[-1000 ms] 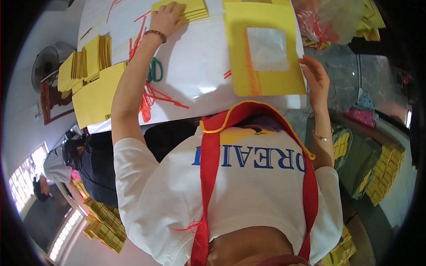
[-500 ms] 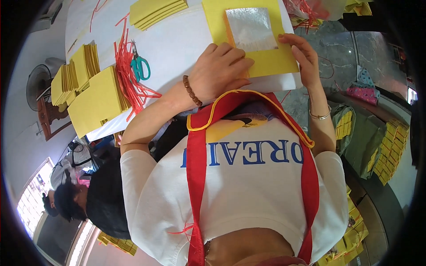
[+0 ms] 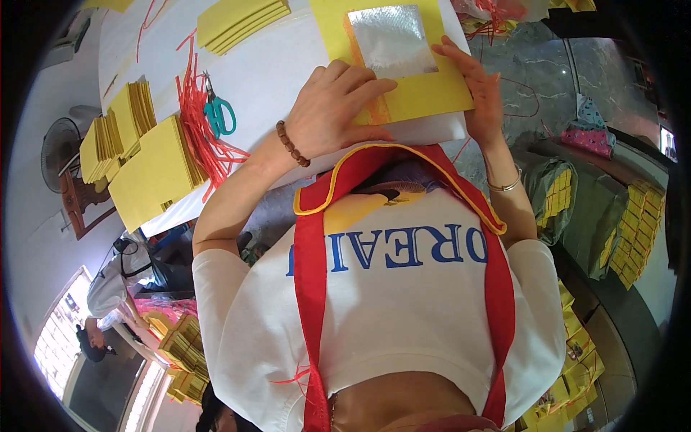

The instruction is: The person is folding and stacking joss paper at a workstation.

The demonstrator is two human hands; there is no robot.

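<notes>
White table (image 3: pixel 273 65), strewn with paper goods. One yellow sheet (image 3: pixel 425 97) at the near edge, flat, square-cut, bearing one silver foil square (image 3: pixel 392 32) with an orange strip along its left side. Left hand (image 3: pixel 338 104) pressed flat on the sheet's left part, fingers spread toward the foil, gripping nothing; bead bracelet (image 3: pixel 293 144) on that wrist. Right hand (image 3: pixel 479 90) open at the sheet's right edge, fingertips touching it, grip not closed. One pair of teal scissors (image 3: pixel 218 111) further left, beside one bundle of red strings (image 3: pixel 198 126). Three yellow stacks visible: one (image 3: pixel 241 21) at the far side, two (image 3: pixel 119 129) (image 3: pixel 155 173) at the left edge.
</notes>
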